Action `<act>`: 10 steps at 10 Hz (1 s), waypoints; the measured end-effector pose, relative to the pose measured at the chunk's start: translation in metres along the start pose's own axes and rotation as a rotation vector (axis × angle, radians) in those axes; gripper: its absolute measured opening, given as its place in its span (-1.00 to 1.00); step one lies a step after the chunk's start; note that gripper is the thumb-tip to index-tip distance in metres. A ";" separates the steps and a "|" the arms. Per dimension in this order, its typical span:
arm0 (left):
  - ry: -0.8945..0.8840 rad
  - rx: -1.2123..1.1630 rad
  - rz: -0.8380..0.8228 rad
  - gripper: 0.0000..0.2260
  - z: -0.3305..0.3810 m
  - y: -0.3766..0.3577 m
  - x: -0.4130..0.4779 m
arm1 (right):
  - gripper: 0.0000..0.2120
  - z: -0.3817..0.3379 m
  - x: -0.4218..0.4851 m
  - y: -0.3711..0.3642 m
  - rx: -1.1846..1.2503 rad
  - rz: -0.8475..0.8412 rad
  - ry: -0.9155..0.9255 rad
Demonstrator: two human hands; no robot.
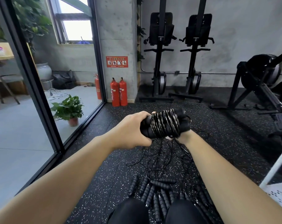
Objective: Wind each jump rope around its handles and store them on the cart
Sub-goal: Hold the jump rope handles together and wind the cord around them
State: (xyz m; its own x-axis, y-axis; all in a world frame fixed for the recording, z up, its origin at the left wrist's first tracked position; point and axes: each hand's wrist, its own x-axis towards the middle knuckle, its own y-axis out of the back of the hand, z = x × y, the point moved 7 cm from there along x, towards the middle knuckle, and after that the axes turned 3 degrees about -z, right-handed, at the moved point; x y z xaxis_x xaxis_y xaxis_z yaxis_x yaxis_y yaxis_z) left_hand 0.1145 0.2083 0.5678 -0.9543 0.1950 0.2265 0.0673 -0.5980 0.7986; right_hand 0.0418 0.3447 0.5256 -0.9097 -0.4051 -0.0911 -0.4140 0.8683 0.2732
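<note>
Head view: we see a potted plant point(69, 109) and fire extinguishers point(118, 92) at left. Our left grip point(133, 128) clasps one end of the wound jump rope point(164, 125); our right grip point(185, 136) sits mostly hidden behind the other end, hold unclear. Loose ropes point(153, 189) litter the floor point(104, 175) below; cart point(277, 191) rightmost.

Hands out front, the wound rope bundle point(164, 125) caught between them.
The left hand point(133, 128) grips the bundle's left end and the right hand point(184, 135) sits under its right end. Below the hands, loose cord point(161, 156) trails to a heap of handles point(153, 191) on the floor, nearer the person. Beyond the left hand stand fire extinguishers point(118, 92). Further left is a potted plant point(69, 109), and beyond the right hand two upright rowers point(159, 62). The cart point(279, 191) is down right.
</note>
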 end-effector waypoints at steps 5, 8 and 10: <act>0.428 -0.383 0.212 -0.78 -0.067 0.009 0.013 | -0.77 -0.010 -0.005 -0.035 -1.006 0.009 0.106; 0.498 -0.205 0.320 -0.81 -0.085 0.020 0.009 | -0.65 -0.047 -0.040 -0.047 -1.117 -0.025 0.112; 0.458 0.096 0.362 -0.75 -0.065 0.023 0.007 | -0.67 -0.071 -0.052 -0.061 -1.138 -0.002 0.217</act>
State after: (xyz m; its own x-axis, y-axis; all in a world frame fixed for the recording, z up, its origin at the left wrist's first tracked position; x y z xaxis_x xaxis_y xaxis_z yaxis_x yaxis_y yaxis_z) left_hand 0.0900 0.1455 0.5512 -0.8930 -0.3763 0.2470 0.4174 -0.4869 0.7673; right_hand 0.1164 0.2922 0.5816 -0.8390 -0.5423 0.0436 -0.0472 0.1524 0.9872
